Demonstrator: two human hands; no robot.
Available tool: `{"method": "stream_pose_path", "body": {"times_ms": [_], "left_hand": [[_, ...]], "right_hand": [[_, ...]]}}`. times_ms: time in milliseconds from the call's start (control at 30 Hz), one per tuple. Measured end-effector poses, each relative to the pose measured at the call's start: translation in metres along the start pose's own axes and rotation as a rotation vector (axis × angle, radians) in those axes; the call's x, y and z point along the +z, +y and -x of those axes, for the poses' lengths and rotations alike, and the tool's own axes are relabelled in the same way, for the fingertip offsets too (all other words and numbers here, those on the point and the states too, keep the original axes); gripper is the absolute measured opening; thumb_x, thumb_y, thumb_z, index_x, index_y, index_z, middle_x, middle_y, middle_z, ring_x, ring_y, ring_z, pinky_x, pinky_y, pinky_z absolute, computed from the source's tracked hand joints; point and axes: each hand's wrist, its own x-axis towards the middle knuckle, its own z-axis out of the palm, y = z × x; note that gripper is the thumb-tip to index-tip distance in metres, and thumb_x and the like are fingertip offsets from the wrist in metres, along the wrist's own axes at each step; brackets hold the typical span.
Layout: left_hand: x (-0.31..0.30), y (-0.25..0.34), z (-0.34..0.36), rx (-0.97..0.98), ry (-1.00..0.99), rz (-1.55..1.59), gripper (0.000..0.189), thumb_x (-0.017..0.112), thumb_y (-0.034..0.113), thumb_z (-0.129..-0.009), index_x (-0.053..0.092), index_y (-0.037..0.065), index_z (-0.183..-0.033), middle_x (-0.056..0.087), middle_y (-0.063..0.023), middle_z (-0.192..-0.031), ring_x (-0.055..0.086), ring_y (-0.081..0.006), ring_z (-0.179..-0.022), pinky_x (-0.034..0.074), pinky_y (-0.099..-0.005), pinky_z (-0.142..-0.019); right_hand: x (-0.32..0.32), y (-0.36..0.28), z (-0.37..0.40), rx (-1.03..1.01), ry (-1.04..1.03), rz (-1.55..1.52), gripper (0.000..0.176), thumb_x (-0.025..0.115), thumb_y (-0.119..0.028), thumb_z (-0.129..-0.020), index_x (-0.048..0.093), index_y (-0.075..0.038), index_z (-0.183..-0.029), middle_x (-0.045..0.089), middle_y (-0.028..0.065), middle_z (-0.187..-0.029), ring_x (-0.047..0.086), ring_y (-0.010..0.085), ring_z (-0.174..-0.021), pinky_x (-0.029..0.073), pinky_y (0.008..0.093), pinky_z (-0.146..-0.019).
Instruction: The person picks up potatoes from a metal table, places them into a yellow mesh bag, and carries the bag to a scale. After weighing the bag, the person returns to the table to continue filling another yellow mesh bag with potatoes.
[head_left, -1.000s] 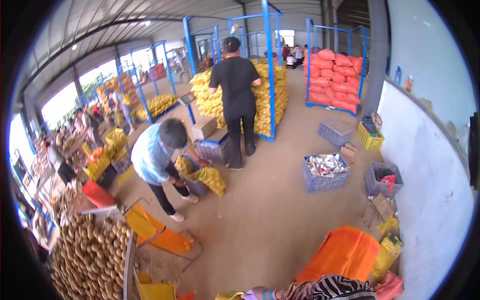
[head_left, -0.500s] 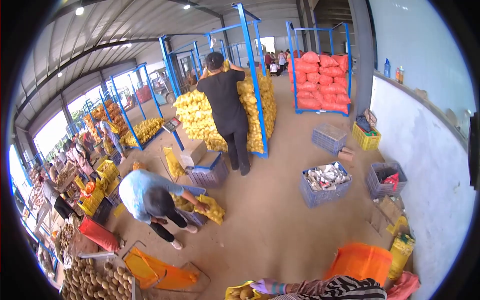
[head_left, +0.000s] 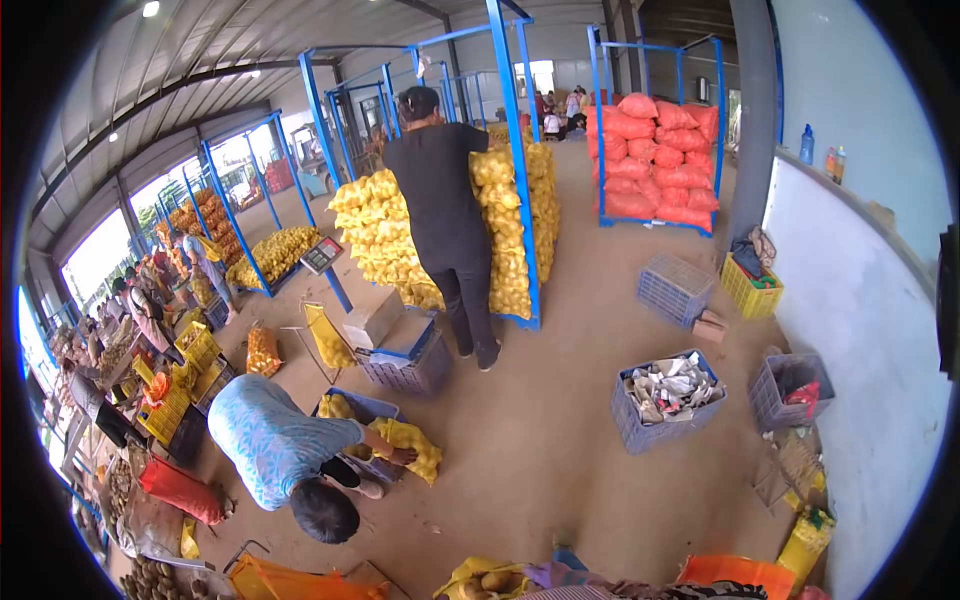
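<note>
A: Warehouse floor (head_left: 560,420), sacks (head_left: 380,225) in blue racks (head_left: 512,150). Changes?
B: Worker in blue (head_left: 270,450) has bent lower. Yellow net bag (head_left: 478,580), lumpy with potatoes, sits at the bottom edge. Right hand (head_left: 548,574) against it, grip can't tell. Left hand unseen.

Produce packing warehouse, busy with potatoes in bulk.
A corrugated metal roof (head_left: 180,70) spans blue steel cage racks (head_left: 515,150) stacked with yellow net sacks (head_left: 380,225) and orange-red sacks (head_left: 660,150). A platform scale (head_left: 322,255) and plastic crates (head_left: 672,288) stand on the bare concrete floor (head_left: 560,430). Loose potatoes (head_left: 150,580) lie at the lower left, a yellow bag of potatoes (head_left: 485,580) sits at the bottom edge, and workers (head_left: 445,200) handle sacks.
</note>
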Motion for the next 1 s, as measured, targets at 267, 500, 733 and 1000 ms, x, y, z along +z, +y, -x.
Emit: {"method": "stream_pose_path", "body": {"times_ms": [267, 500, 733, 1000], "left_hand": [[0.070, 0.121, -0.140, -0.037, 0.040, 0.058, 0.025, 0.064, 0.025, -0.097, 0.070, 0.002, -0.090, 0.061, -0.0041, -0.064, 0.055, -0.0155, -0.048, 0.045, -0.0324, -0.045], [0.069, 0.145, -0.252, -0.124, 0.082, 0.227, 0.025, 0.066, 0.024, -0.095, 0.071, -0.001, -0.089, 0.062, -0.0055, -0.063, 0.056, -0.0158, -0.046, 0.045, -0.0328, -0.042], [0.072, 0.270, -0.357, -0.239, 0.007, 0.179, 0.032, 0.068, 0.031, -0.098, 0.074, 0.000, -0.093, 0.063, -0.0035, -0.061, 0.059, -0.0129, -0.052, 0.047, -0.0311, -0.052], [0.055, 0.337, -0.481, -0.251, -0.079, 0.059, 0.033, 0.070, 0.035, -0.099, 0.077, 0.003, -0.103, 0.066, -0.0027, -0.064, 0.059, -0.0110, -0.053, 0.049, -0.0293, -0.054]], "right_hand": [[-0.163, -0.091, -0.092, -0.010, -0.052, 0.104, 0.069, 0.051, -0.071, -0.097, 0.078, -0.008, -0.100, 0.075, 0.0093, -0.081, 0.073, 0.0246, -0.078, 0.055, 0.0382, -0.077], [-0.248, -0.145, -0.183, -0.048, 0.107, 0.139, 0.064, 0.054, -0.065, -0.099, 0.074, -0.006, -0.082, 0.067, 0.0092, -0.065, 0.066, 0.0225, -0.064, 0.052, 0.0381, -0.064], [-0.305, -0.191, -0.263, 0.146, 0.265, -0.082, 0.058, 0.052, -0.054, -0.103, 0.071, -0.003, -0.081, 0.065, 0.0082, -0.067, 0.061, 0.0183, -0.062, 0.051, 0.0358, -0.065], [-0.344, -0.249, -0.339, 0.260, 0.246, -0.129, 0.059, 0.053, -0.053, -0.103, 0.072, 0.000, -0.087, 0.070, 0.0047, -0.077, 0.064, 0.0177, -0.071, 0.052, 0.0372, -0.070]]}}
